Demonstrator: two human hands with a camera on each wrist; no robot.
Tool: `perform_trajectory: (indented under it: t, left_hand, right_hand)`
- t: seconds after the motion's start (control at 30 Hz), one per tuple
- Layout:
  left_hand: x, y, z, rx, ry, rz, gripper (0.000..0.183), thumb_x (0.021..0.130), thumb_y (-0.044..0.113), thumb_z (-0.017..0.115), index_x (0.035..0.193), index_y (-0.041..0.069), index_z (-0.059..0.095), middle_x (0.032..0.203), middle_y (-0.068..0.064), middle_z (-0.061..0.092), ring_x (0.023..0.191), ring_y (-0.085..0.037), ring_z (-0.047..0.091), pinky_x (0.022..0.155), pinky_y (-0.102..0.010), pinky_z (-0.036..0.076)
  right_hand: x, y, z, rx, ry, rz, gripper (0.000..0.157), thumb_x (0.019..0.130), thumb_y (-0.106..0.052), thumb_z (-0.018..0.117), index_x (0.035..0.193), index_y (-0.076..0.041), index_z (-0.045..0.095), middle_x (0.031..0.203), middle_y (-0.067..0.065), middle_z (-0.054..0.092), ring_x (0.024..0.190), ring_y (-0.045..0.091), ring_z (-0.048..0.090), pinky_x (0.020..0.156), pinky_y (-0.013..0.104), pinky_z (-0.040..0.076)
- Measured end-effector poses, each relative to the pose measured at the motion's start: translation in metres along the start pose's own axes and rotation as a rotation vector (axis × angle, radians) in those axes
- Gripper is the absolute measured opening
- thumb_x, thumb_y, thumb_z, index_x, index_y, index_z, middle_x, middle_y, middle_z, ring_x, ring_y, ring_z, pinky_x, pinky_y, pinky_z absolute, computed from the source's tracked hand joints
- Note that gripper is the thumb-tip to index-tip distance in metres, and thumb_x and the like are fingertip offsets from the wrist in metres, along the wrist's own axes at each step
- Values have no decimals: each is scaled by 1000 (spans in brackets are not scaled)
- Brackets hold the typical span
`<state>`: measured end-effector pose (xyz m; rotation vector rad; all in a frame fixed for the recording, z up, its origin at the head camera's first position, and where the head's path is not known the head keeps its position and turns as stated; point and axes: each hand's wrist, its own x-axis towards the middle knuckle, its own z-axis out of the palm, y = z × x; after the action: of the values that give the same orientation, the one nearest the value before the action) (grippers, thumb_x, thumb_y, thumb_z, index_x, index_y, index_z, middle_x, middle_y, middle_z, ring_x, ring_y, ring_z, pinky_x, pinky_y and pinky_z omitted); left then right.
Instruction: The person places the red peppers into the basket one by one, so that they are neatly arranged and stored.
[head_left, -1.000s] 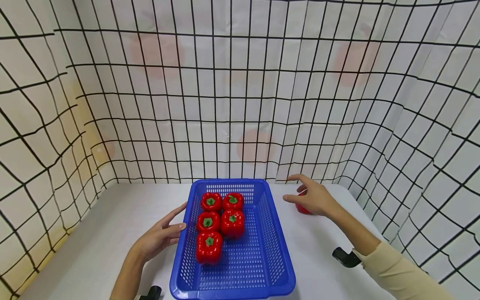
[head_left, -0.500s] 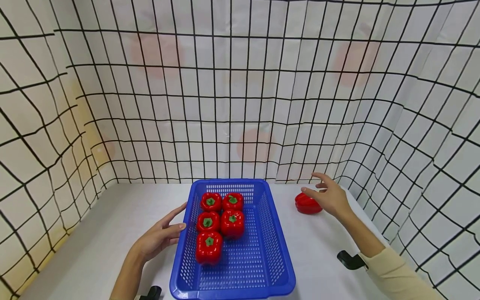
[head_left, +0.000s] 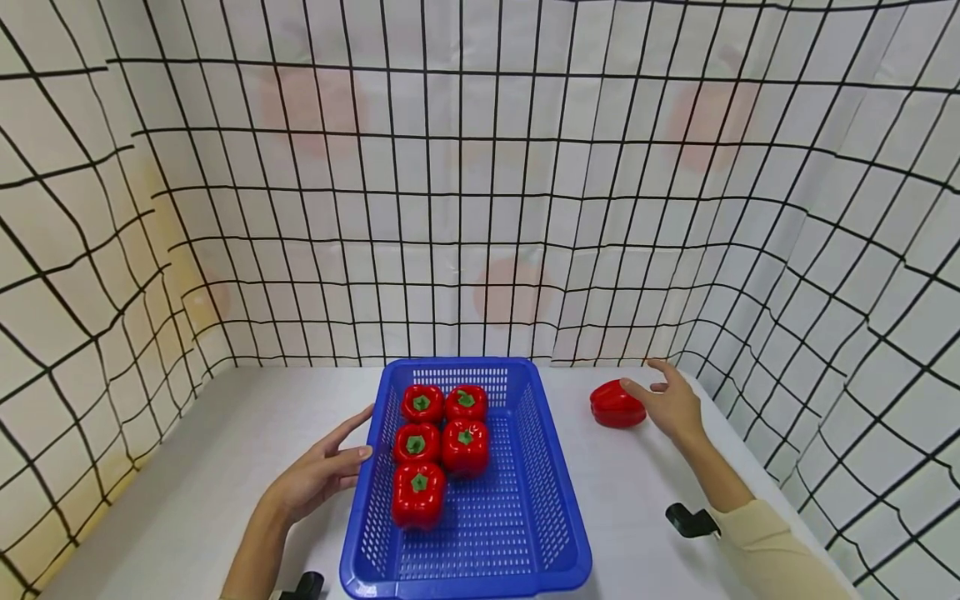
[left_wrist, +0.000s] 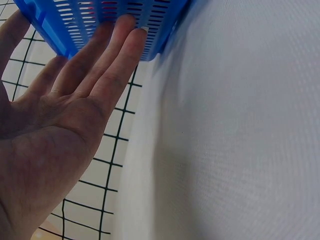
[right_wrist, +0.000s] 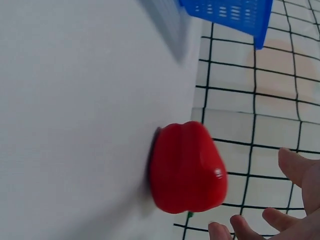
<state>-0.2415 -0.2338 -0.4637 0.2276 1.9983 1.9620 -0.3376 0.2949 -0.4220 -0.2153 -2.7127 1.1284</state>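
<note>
A blue plastic basket [head_left: 517,500] stands in the middle, with several red bell peppers [head_left: 417,496] grouped along its left side, green stems up. My left hand [head_left: 318,475] rests its straight fingers against the basket's left wall; the left wrist view shows fingertips [left_wrist: 131,42] touching the slotted side. To the right of the basket, a single red bell pepper [head_left: 617,404] lies on its side on the white table. My right hand [head_left: 672,407] hovers just right of that pepper, fingers spread and holding nothing. In the right wrist view the pepper [right_wrist: 186,167] sits apart from the fingers.
The white table [head_left: 225,467] is enclosed by a black wire grid [head_left: 480,200] at the back and on both sides, with white sheets behind it. A dark camera mount [head_left: 692,521] sits at my right wrist, another [head_left: 306,585] at my left.
My right hand has moved right, away from over the loose pepper, which is now uncovered. The left hand and the basket have stayed put.
</note>
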Motion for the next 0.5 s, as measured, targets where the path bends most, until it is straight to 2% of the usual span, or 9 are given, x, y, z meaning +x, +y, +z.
perform_trajectory:
  t: [0.13,0.3,0.5]
  left_hand:
    - [0,-1,0,-1,-10,7,78,102,29,59,164,32,12,154,-24,46,119,-34,68,98,-44,56]
    - [1,-1,0,-11,-16,11,78,102,28,59,164,32,12,154,-24,47,119,-34,68,98,-45,56]
    - [0,0,0,-9,-14,9,78,102,29,59,164,32,12,153,-24,48,119,-34,68,98,-44,56]
  right_hand:
    - [7,15,9,-8,7,31,86,97,-55,61,158,-5,28,149,33,44,132,50,47,93,56,58]
    - [11,29,17,-46,7,16,87,99,-59,52,158,-3,23,152,34,40,133,52,46,97,62,53]
    - [12,37,22,-83,-13,15,83,102,-56,48,157,0,23,149,37,43,129,55,50,101,66,48]
